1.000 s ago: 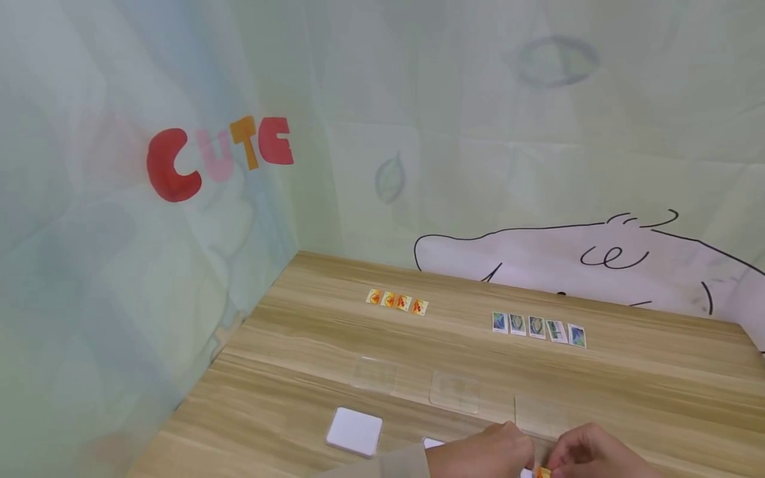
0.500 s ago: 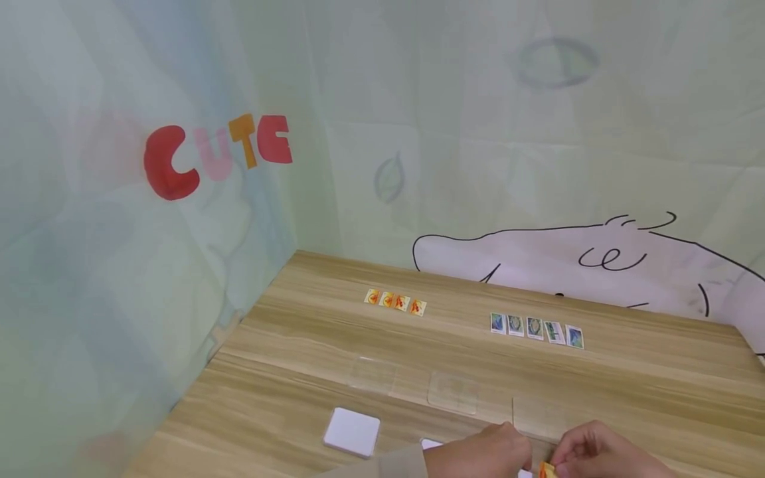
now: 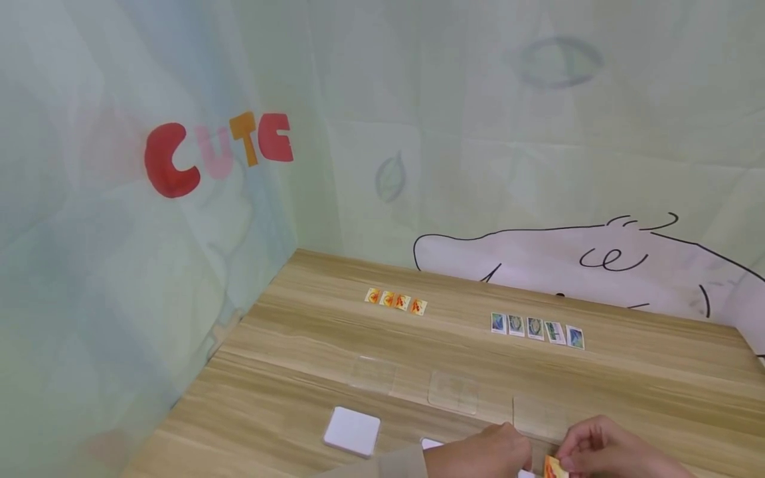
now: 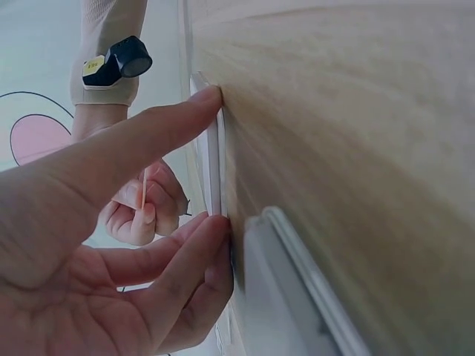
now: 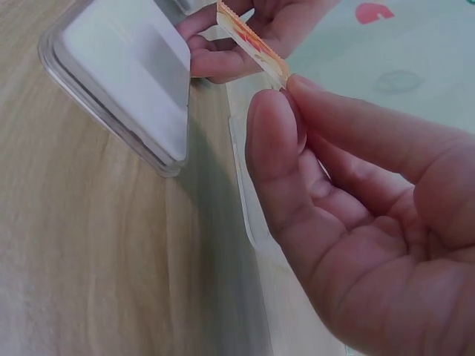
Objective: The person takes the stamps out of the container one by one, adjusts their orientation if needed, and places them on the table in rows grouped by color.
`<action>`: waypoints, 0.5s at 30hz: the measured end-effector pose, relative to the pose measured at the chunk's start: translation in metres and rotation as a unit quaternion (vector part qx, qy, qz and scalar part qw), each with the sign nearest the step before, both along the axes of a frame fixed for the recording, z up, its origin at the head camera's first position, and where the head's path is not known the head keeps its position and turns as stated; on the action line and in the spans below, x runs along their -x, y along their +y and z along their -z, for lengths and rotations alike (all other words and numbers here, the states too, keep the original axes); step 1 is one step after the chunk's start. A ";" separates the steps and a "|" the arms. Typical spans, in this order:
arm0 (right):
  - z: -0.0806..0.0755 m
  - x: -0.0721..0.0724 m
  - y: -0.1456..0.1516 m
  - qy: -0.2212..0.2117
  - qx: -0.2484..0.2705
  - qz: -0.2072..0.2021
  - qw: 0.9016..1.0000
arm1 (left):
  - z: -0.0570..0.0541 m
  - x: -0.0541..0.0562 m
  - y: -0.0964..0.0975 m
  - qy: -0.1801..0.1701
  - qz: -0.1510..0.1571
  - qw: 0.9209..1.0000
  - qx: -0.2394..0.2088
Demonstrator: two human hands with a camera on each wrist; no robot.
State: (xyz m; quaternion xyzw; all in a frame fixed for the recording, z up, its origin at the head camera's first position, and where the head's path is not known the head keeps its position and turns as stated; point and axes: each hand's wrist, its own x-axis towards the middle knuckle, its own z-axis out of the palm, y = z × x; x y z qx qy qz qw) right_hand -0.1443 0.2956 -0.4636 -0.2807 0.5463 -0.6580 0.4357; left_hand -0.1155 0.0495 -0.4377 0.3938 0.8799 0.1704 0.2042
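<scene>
Between thumb and fingertips, my right hand (image 3: pixel 612 451) pinches a small orange-and-yellow stamp (image 5: pixel 256 48) by one end. The stamp has a toothed edge and is raised beside a square white-topped box (image 5: pixel 137 70) with clear plastic sides. My left hand (image 3: pixel 478 455) grips that box across its two opposite edges, thumb at one end and fingers at the other, as the left wrist view shows. In the head view the box is mostly cut off by the lower edge and hidden behind my left hand.
A white box (image 3: pixel 352 431) stands at the left; another (image 3: pixel 431 443) shows partly behind my left sleeve. Clear plastic squares (image 3: pixel 453 392) lie in a row ahead of them. Farther back are several orange stamps (image 3: pixel 402 303) and several blue-green stamps (image 3: pixel 534 328).
My right hand has moved to the right with the orange stamp, away from the white box and my left hand. The left hand stays almost in place on the box.
</scene>
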 end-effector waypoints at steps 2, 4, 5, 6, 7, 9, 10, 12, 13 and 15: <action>0.000 0.001 0.001 -0.004 -0.001 0.000 1.000 | 0.000 0.000 0.000 0.009 0.002 1.000 0.001; -0.001 0.002 0.002 -0.007 0.000 -0.002 1.000 | 0.000 -0.001 0.000 0.021 0.001 1.000 0.007; -0.001 0.002 0.002 -0.014 0.003 -0.004 1.000 | 0.000 -0.001 0.001 0.025 -0.001 1.000 0.010; -0.001 0.003 0.001 -0.016 0.007 -0.005 1.000 | 0.001 -0.001 0.001 0.027 -0.003 1.000 0.014; -0.001 0.003 0.002 -0.021 0.010 -0.006 1.000 | 0.001 -0.002 0.002 0.029 -0.005 0.999 0.017; -0.001 0.003 0.002 -0.024 0.013 -0.006 1.000 | 0.001 -0.002 0.003 0.029 -0.010 0.999 0.023; -0.001 0.003 0.002 -0.026 0.013 -0.006 1.000 | 0.001 -0.002 0.003 0.027 -0.010 0.999 0.024; -0.002 0.004 0.002 -0.027 0.007 -0.002 1.000 | 0.001 -0.002 0.003 0.023 -0.011 0.999 0.025; -0.002 0.004 0.003 -0.025 0.002 0.002 1.000 | 0.001 -0.002 0.003 0.023 -0.011 0.999 0.024; -0.003 0.005 0.003 -0.022 -0.011 0.010 1.000 | 0.001 -0.002 0.003 0.025 -0.011 0.999 0.023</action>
